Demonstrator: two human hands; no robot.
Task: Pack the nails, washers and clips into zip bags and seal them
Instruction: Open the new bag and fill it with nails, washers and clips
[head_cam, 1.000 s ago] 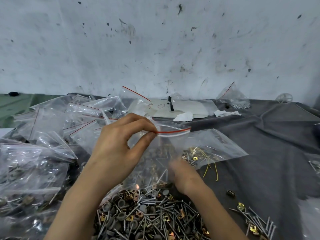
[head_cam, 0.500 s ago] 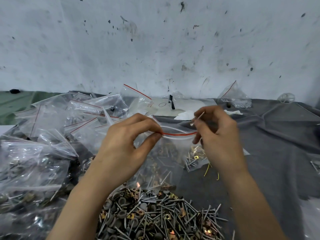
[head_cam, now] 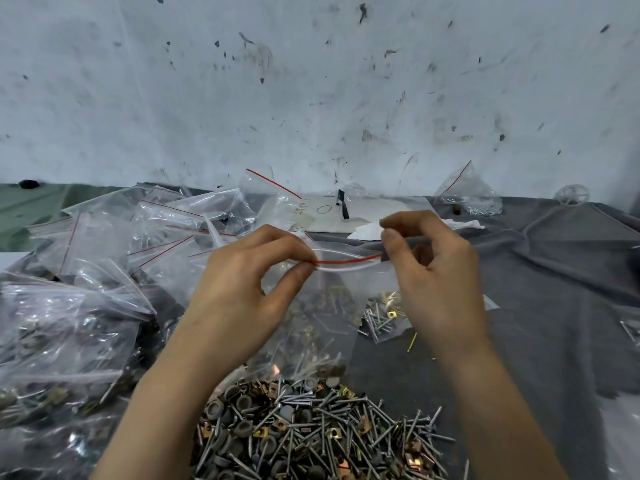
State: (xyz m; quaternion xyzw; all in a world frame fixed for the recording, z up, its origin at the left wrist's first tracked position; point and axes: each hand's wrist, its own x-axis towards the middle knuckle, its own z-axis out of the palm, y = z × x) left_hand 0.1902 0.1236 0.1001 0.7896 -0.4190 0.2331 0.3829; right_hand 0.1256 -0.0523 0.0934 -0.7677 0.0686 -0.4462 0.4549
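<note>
Left hand (head_cam: 242, 289): thumb and forefinger pinch the left end of the red zip strip (head_cam: 346, 261) of a clear zip bag (head_cam: 329, 306). Right hand (head_cam: 436, 278): thumb and forefinger pinch the right end of the same strip; the other fingers are curled.

The bag hangs between the hands above the tabletop, upright. Its lips bow slightly apart between the two pinches. Nails and dark washers lie in its bottom; whether clips are among them cannot be told.

A loose pile of nails, washers and brass-coloured clips (head_cam: 311, 431) lies directly below the bag, on the grey cloth (head_cam: 554, 289) that covers the tabletop.

A heap of filled zip bags (head_cam: 62, 327) sits left of the left arm, metal parts visible through the plastic. Flat, empty-looking zip bags (head_cam: 145, 230) lie behind that heap.

A small bag of nails and clips (head_cam: 381, 320) lies on the cloth, beyond the held bag. A further bag with small silvery contents (head_cam: 474, 199) stands near the wall, well apart.
</note>
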